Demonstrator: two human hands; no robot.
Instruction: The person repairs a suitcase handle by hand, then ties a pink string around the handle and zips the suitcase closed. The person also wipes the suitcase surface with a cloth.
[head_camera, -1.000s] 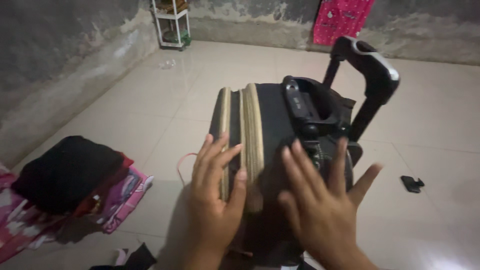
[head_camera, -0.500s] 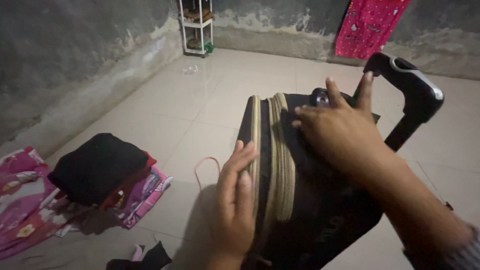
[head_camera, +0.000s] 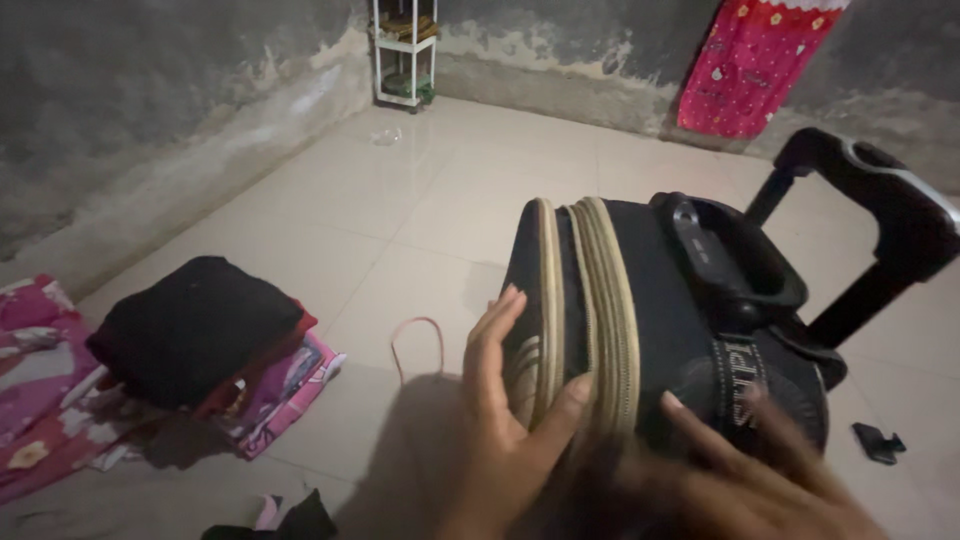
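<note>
A black suitcase (head_camera: 660, 320) stands on the pale tiled floor (head_camera: 400, 220), filling the frame from centre toward 4 o'clock, its beige zip bands running up the near edge and its telescopic handle (head_camera: 870, 230) raised toward 2 o'clock. The person's left hand (head_camera: 505, 420) presses against the case's left side at 6 o'clock: four fingers (head_camera: 490, 335) lie flat and extended along the side panel, while the thumb reaches over to touch the zip bands, so the case's corner sits between thumb and fingers in a loose, open-palmed brace rather than a clenched grip. The right hand (head_camera: 740, 470) sweeps in at 5 o'clock, blurred; its fingers look spread and rest on or just above the case's top face, though the blur leaves it unclear whether they grasp anything. At 9 o'clock, a stack of folded clothes (head_camera: 200, 340), black on top of pink and patterned pieces, lies well apart from the case. A thin pink loop (head_camera: 415, 345) rests on the tiles just beside the left hand. A white shelf rack (head_camera: 405, 50) stands against the grey wall at 12 o'clock, a red patterned cloth (head_camera: 755, 60) hanging at 1 o'clock.
</note>
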